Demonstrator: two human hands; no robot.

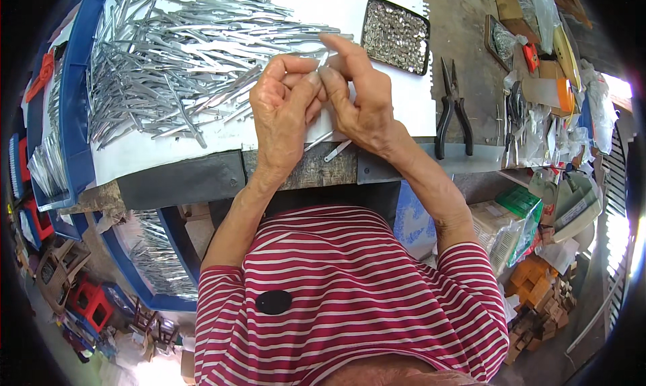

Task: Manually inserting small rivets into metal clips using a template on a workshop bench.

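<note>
In front of my chest, my left hand (279, 113) and my right hand (367, 107) meet fingertip to fingertip. Between their thumbs and fingers is a small shiny metal piece (324, 59), partly hidden by the fingers. The right index finger points up and away from the piece. Beyond and to the left spreads a large pile of thin silvery metal strips (195, 60) on white paper (418, 107). A loose metal strip (337, 151) with a small hole lies at the bench's near edge, below my hands. To the right sits a black-rimmed tray (428, 43) full of tiny shiny metal pieces.
Black-handled pliers (464, 122) lie right of the paper, with more tools and plastic bags further right. A blue bin (81, 90) of strips borders the pile at left. Another blue bin (173, 241) stands lower down. Wooden blocks (538, 285) are stacked at lower right.
</note>
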